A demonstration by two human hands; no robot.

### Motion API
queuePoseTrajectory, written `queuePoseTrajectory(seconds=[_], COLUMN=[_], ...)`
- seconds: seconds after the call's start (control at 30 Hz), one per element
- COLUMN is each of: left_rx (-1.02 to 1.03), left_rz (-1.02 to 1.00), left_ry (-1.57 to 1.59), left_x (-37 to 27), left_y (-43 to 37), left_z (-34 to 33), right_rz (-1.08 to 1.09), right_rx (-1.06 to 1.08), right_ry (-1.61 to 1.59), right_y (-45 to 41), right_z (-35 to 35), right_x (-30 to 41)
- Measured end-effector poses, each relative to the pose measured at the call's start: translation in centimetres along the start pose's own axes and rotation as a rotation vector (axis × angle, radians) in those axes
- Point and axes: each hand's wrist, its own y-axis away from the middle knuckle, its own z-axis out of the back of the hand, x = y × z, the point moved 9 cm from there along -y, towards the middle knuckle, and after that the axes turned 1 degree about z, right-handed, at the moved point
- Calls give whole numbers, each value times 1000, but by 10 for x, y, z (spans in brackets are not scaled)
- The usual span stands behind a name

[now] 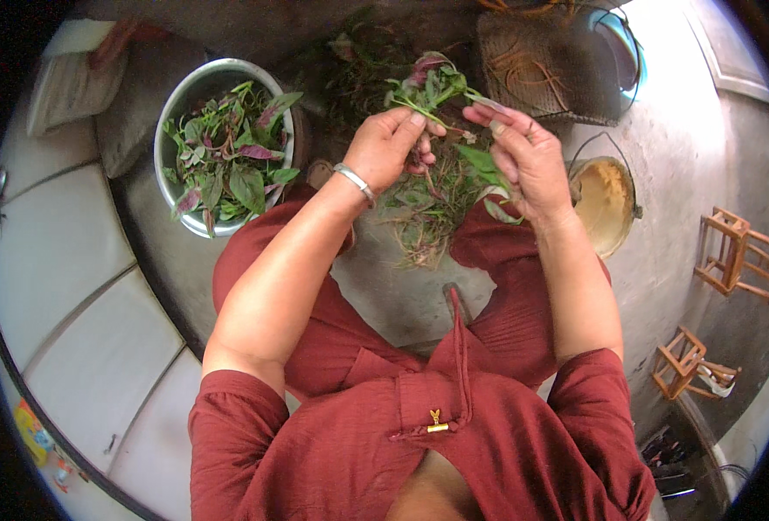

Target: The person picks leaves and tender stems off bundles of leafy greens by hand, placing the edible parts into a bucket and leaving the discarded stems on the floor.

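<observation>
My left hand (391, 146), with a silver bangle at its wrist, pinches a sprig of leafy greens (433, 88) with green and purple leaves. Facing it, my right hand (531, 156) has thumb and fingers closed on a thin stem end at the sprig's right side. More green leaves (482, 166) show by the palm of that hand. Below both hands, a heap of stems and roots (423, 215) lies on the floor between my knees. To the left stands a round metal basin (166, 124) full of green and purple leaves (228, 156).
Dark plant matter (358, 65) lies beyond my hands. A woven basket (521, 58) stands at the upper right, with a bucket (606, 208) beside my right forearm. Two small wooden stools (726, 251) are at the far right. White-fronted cabinets (98, 345) run along the left.
</observation>
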Motion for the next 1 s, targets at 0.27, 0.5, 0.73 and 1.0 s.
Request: queuePoseTrajectory(seconds=[0.27,0.5,0.73,1.0], left_rx=[13,3,15,29], left_rz=[40,44,44,55], left_ry=[138,104,107,212], left_x=[-1,-2,-3,-1], left_y=[1,4,4,4], left_z=[-6,-4,-5,-11], right_rz=[71,199,346,167], right_rx=[25,-84,-106,32], right_ry=[418,491,557,474], right_y=[-5,-2,-4,-1], right_z=[9,8,6,-10], right_x=[-13,15,19,-8])
